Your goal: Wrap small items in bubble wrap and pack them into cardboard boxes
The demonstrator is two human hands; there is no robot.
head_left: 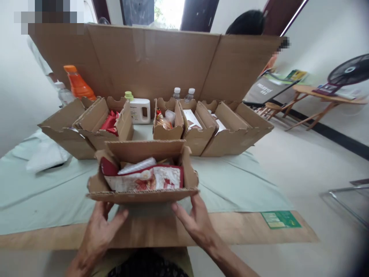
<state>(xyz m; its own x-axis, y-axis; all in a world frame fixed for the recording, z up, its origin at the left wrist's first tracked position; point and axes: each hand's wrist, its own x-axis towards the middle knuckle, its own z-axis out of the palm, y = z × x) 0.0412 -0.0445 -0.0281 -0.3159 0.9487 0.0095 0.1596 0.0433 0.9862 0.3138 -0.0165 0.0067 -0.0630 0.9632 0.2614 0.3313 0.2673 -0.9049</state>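
A small open cardboard box (144,195) stands near the table's front edge, packed with red and white snack packets (150,177). My left hand (98,231) is under its front left corner, fingers curled up against the bottom. Fingers of my right hand (196,221) touch the front right corner from below. Both hands grip the box by its underside.
Behind it stands a row of open cardboard boxes (100,123) with packets, backed by a tall cardboard sheet (161,61). An orange bottle (77,84), a white jug (140,109) and two water bottles (183,93) stand there. A green cloth (43,192) covers the table. A fan (350,71) is at right.
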